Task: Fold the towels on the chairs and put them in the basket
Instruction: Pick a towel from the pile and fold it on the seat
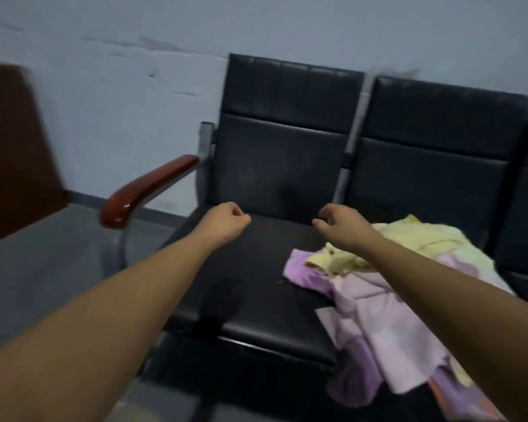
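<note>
Black chairs (272, 166), heaped towels (378, 284), left hand (226, 222), right hand (339, 223) curled

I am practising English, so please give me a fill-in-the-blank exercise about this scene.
The chairs under the towels are ___.
The top towel is pale ___.
The left hand and the right hand hold ___.
The armrest is nearer the ___ hand.
Missing words: black; yellow; nothing; left.

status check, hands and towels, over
Left hand, right hand both curled, empty, above black chair seat. Towel pile unfolded, heaped on the seats beneath the right forearm. Basket not in view, nothing blocking the towels.
</note>
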Tool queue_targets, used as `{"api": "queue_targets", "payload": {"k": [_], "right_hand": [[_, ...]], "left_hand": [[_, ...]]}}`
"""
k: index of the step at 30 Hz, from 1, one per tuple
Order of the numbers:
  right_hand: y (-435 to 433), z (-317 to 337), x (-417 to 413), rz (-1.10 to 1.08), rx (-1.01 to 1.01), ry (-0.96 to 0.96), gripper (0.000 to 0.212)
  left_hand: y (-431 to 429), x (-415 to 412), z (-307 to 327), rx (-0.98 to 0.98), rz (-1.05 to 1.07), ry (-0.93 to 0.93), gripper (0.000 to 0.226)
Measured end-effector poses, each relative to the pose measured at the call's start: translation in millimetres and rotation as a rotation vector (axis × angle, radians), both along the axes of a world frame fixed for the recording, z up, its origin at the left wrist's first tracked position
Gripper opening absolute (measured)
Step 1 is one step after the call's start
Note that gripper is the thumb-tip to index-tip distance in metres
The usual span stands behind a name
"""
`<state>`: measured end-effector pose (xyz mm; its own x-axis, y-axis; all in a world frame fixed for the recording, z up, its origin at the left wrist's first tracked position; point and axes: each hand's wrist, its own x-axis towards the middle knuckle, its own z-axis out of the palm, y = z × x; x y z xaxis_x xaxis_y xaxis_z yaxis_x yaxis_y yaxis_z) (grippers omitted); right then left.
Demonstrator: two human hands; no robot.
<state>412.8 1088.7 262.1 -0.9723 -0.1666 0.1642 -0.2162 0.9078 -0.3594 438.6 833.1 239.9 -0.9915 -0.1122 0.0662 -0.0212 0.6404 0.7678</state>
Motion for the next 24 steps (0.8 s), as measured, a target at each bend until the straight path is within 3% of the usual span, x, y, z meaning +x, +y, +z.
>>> {"api": "queue_targets", "payload": {"k": [5,9,12,14,16,19,24], "right_hand": [[94.6,-30.5,-17.3,-0.172,0.217,-0.002,0.043],[127.3,-62.3,-35.2,-0.223,0.467,0.111,0.045],[133.6,-79.2,-47.3,-0.255,0.618,0.216,0.032],[132.8,-86.9,-54.4,-0.261,0.62,0.263,0.028],[129.1,-89.6,-58.7,-0.273,0.554,0.283,0.029],[123.6,-92.1,-60.9,-0.223,0.527,0.334,0.026],[109.6,-86.2,-53.1,-0.103,0.39,0.449,0.01]], "left_hand": [[94.3,-54.9,-32.3,-0.009,-0.179,-0.029,0.015],[150.5,-88.1,-74.0,-0.015,-0.309,-0.059,0.01],[186.7,-116.1,-99.7,-0.022,-0.386,0.005,0.031],[206.6,-131.6,-110.6,0.054,-0.427,-0.026,0.051],[220.9,-141.9,-123.4,0.117,-0.484,-0.12,0.055],[231.5,-139.7,-137.0,0.204,-0.5,-0.223,0.011],[203.2,-125.8,-109.9,0.511,-0.313,-0.123,0.014]]}}
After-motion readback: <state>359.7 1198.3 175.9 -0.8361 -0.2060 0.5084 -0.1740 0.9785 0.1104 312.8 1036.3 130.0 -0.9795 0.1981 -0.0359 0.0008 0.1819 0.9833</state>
